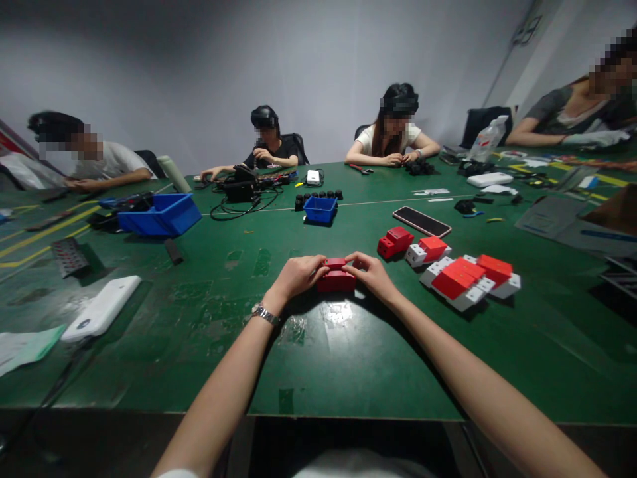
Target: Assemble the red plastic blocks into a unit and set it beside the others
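Observation:
On the green table directly in front of me sits a red stepped plastic module (337,281), shaped like a DIN-rail electrical device. My left hand (298,273) is closed on its upper left side, thumb and fingers at the raised part. From the right, my right hand (372,273) pinches the same raised part. Just beyond my right hand lie an all-red module (395,243) and a red-and-white module (428,251). Larger red-and-white modules (458,282) rest together farther right. The undersides of my fingers are partly hidden.
A small blue bin (320,210) stands ahead, with black round parts behind it. A phone (422,221) lies beyond the modules. At left are a larger blue bin (159,216) and a white power bank (103,309) with a cable. Several people sit around the table.

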{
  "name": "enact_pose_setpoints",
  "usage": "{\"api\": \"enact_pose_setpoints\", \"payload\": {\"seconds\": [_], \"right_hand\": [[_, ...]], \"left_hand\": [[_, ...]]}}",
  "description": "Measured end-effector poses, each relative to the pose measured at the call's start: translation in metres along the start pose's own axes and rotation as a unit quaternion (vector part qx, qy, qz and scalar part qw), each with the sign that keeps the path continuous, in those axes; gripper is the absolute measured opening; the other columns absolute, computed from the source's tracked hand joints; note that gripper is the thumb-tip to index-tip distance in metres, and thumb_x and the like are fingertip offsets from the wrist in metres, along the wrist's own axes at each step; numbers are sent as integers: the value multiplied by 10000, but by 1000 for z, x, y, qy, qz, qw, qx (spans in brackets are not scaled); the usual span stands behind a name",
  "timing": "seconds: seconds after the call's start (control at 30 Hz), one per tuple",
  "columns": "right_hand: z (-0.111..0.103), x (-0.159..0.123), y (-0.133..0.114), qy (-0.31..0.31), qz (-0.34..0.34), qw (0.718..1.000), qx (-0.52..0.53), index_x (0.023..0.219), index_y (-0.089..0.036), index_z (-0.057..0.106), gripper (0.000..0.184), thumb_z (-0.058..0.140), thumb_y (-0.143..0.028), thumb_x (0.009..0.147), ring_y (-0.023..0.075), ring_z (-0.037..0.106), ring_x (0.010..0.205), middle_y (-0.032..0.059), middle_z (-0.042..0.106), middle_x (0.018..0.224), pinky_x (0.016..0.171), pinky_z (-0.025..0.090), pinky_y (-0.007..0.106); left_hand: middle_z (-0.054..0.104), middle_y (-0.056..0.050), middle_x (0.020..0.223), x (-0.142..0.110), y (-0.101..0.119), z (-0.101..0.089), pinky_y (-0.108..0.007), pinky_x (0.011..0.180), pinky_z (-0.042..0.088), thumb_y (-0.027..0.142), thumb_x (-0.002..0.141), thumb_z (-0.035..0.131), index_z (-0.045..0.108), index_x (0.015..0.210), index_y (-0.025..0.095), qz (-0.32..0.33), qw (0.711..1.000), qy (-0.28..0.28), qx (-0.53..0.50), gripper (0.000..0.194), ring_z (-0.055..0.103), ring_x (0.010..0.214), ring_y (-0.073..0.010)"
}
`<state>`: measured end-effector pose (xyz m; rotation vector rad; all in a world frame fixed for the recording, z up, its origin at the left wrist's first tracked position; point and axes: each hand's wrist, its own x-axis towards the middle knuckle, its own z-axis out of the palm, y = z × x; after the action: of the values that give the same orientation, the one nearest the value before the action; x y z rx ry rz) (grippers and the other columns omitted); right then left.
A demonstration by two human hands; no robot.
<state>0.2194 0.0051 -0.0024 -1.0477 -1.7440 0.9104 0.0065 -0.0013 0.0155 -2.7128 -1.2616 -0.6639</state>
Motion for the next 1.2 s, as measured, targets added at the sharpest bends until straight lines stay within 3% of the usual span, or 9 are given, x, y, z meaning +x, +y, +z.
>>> {"api": "enact_pose_setpoints", "payload": {"seconds": [1.2], "right_hand": [[1,-1,-2,3,-29,1000,-10,877,-170,655,236,602,-371,765,126,492,622,10,615,739,624,390,253]], "left_hand": [[668,-65,839,1,0,1,-233,643,445,371,926,375,553,1015,160,4,1000,1,8,290,639,762,-165]]}}
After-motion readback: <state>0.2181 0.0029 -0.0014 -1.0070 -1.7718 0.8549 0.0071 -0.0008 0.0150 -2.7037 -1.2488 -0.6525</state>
